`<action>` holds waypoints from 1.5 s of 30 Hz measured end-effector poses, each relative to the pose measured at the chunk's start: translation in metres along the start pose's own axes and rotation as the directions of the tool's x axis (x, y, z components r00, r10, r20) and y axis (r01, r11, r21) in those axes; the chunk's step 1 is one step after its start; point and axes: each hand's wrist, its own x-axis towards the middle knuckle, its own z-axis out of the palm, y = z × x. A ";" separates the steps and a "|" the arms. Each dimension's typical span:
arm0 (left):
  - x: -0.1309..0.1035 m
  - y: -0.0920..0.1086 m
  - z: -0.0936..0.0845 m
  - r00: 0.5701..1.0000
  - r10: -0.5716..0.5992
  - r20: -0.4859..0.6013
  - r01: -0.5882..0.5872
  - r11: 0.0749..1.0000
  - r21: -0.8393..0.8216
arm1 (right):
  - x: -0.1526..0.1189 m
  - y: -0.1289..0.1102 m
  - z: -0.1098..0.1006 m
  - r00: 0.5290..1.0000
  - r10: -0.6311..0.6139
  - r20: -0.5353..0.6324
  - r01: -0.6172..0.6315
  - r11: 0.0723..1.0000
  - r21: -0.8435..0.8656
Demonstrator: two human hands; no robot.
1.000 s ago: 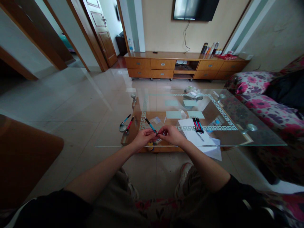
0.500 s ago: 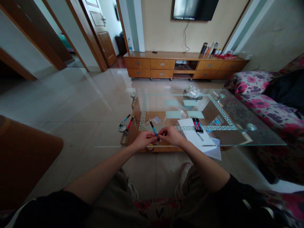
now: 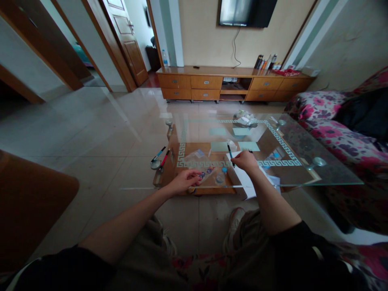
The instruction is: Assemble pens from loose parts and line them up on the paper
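Note:
My right hand (image 3: 246,161) pinches a blue and black pen (image 3: 230,151), its dark tip pointing up, over the left part of a white paper (image 3: 242,178). Other pens on that paper are mostly hidden behind this hand. Above the near edge of the glass table (image 3: 327,171), my left hand (image 3: 185,181) has its fingers loosely apart and holds nothing. Beside its fingertips is a clear plastic bag (image 3: 209,174) with small dark round things. A blue pen (image 3: 159,154) and a red pen (image 3: 165,158) lie at the table's left end.
A crumpled plastic bag (image 3: 245,118) sits at the table's far side. A wooden TV cabinet (image 3: 206,83) with bottles (image 3: 266,62) stands along the wall. To the right is a flowered sofa (image 3: 330,133); a brown wooden piece (image 3: 33,202) is at left.
My right hand has moved right with the blue and black pen, away from my left hand and over the paper. The left hand has let go of the pen and its fingers have opened.

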 end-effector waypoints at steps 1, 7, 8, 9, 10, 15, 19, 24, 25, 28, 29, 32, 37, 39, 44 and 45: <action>0.000 0.000 0.000 1.000 0.001 0.004 -0.001 1.000 0.011 | 0.006 0.011 -0.002 0.998 0.066 -0.019 -0.066 0.998 -0.013; 0.000 0.001 0.000 1.000 0.004 0.023 -0.005 0.998 0.061 | 0.024 0.053 -0.002 0.961 0.266 -0.077 -0.268 0.963 -0.025; 0.000 0.001 -0.001 1.000 0.004 0.021 -0.005 0.998 0.069 | 0.025 0.056 -0.001 0.957 0.280 -0.073 -0.282 0.959 -0.020; 0.000 0.000 -0.001 1.000 0.005 0.020 -0.006 0.997 0.077 | 0.026 0.059 0.000 0.955 0.290 -0.069 -0.292 0.956 -0.015; 0.000 0.000 -0.001 1.000 0.006 0.020 -0.008 0.997 0.083 | 0.027 0.061 0.001 0.952 0.298 -0.068 -0.300 0.954 -0.011; 0.001 -0.001 -0.003 0.999 0.011 0.032 -0.013 0.996 0.091 | 0.029 0.066 0.004 0.949 0.308 -0.072 -0.310 0.951 -0.005; 0.002 -0.002 -0.004 0.999 0.004 0.043 -0.009 0.994 0.110 | 0.031 0.069 0.003 0.949 0.311 -0.055 -0.313 0.949 -0.026; 0.002 -0.003 -0.004 0.998 -0.005 0.056 -0.001 0.995 0.101 | 0.033 0.070 0.001 0.941 0.336 -0.033 -0.337 0.940 -0.041; 0.002 -0.002 -0.004 0.998 -0.007 0.057 0.001 0.995 0.101 | 0.033 0.071 0.001 0.939 0.342 -0.034 -0.343 0.938 -0.040; 0.001 -0.001 -0.004 0.999 -0.005 0.054 -0.001 0.994 0.111 | 0.032 0.070 0.000 0.936 0.349 -0.043 -0.350 0.936 -0.032; 0.000 0.000 -0.004 0.999 0.001 0.052 -0.007 0.993 0.118 | 0.032 0.070 0.000 0.937 0.347 -0.048 -0.348 0.937 -0.029; 0.000 0.001 -0.003 0.998 0.039 0.039 -0.044 0.988 0.149 | 0.029 0.067 -0.003 0.939 0.337 -0.063 -0.338 0.941 -0.006; 0.005 0.005 -0.018 0.967 0.206 -0.147 -0.128 0.901 0.414 | 0.020 0.048 -0.008 0.948 0.305 -0.087 -0.303 0.952 0.042; 0.008 0.008 -0.035 0.884 0.396 -0.247 -0.158 0.752 0.640 | 0.015 0.036 -0.009 0.961 0.268 -0.064 -0.265 0.963 0.053; 0.012 0.011 -0.100 0.671 0.633 -0.386 0.074 0.461 0.885 | 0.001 0.012 -0.008 0.990 0.123 -0.069 -0.122 0.992 0.019; 0.011 0.010 -0.112 0.654 0.634 -0.413 0.149 0.428 0.891 | -0.002 0.009 -0.008 0.992 0.104 -0.066 -0.103 0.995 0.012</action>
